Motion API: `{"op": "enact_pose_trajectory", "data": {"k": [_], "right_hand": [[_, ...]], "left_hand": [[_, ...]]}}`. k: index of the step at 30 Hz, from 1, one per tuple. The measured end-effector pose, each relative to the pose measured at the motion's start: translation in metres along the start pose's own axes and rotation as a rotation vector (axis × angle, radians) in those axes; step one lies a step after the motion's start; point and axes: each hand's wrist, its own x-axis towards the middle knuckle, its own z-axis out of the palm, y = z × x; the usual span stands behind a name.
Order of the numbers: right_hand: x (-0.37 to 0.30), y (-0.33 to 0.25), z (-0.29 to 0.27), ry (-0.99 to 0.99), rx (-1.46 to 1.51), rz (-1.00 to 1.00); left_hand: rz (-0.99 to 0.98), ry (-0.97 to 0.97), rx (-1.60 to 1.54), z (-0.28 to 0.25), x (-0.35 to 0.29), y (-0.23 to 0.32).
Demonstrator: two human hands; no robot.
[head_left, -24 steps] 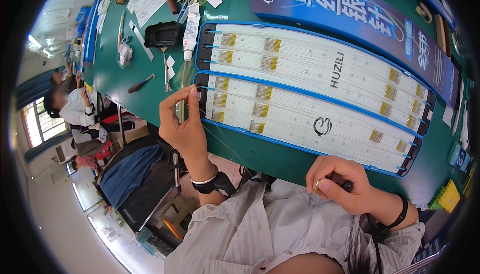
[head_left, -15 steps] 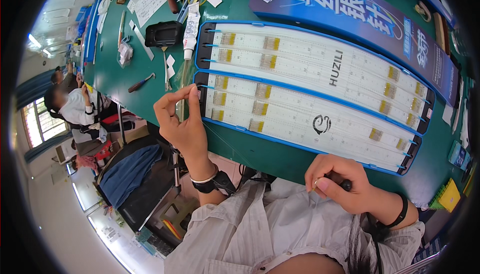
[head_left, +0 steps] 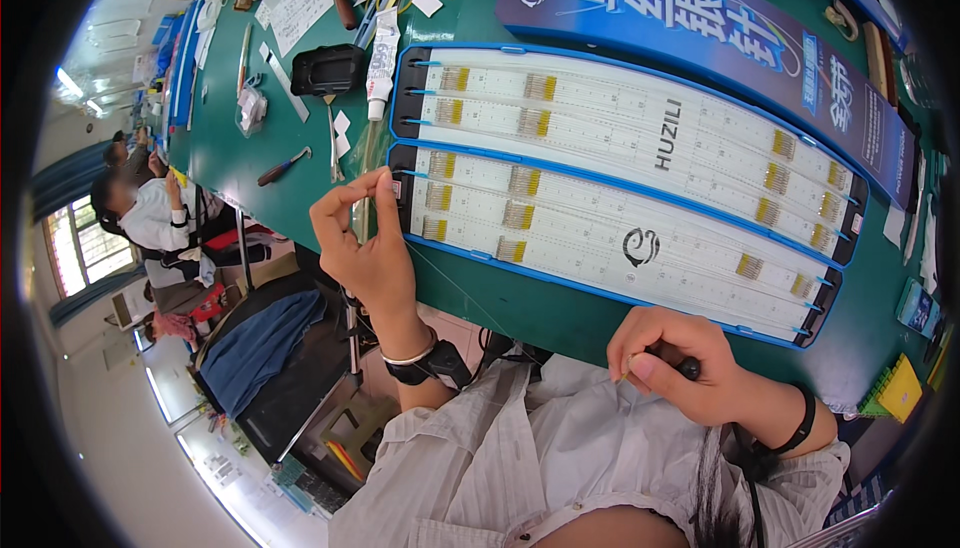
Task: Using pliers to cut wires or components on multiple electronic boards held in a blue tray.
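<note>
Pinching thumb and forefinger together, the left hand [head_left: 368,243] was clamped on a fine line [head_left: 458,289] just beside the left end of the case; the line slanted down toward the shirt front, where it grew too faint to follow. The right hand [head_left: 705,393] was held lower, near the case's front edge and apart from it, its fingers curled round a dark-knobbed tool [head_left: 689,368] that was mostly hidden, with thumb and forefinger meeting at the tip. A gold bangle [head_left: 409,359] and a black band circled the left wrist, and another black band [head_left: 800,422] the right. Beyond both hands, the blue-edged case [head_left: 580,238] lay spread in two long halves on the green table [head_left: 540,320], its white panels carrying stretched lines with small yellow-and-brown bundles [head_left: 525,183] near the ends. Behind it, a blue printed box [head_left: 640,8] lay at a slant. To the left of the case were a white tube [head_left: 381,63], a black tray [head_left: 328,70] and a hooked tool [head_left: 284,167], with papers [head_left: 300,15] farther back. A yellow pad [head_left: 900,390] was at the right. Past the table's left edge, blue cloth [head_left: 265,348] was draped over a dark seat, and a person in white [head_left: 150,210] sat farther away.
</note>
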Motion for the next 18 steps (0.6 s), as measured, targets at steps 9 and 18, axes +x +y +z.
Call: {"op": "enact_pose_trajectory", "data": {"k": [9, 18], "right_hand": [[0.001, 0.0, 0.0, -0.004, -0.012, -0.007], [-0.005, -0.004, 0.001, 0.084, -0.126, -0.195]], "left_hand": [[0.057, 0.011, 0.061, 0.002, 0.004, -0.002], [0.08, -0.118, -0.016, 0.008, 0.008, 0.018]]}}
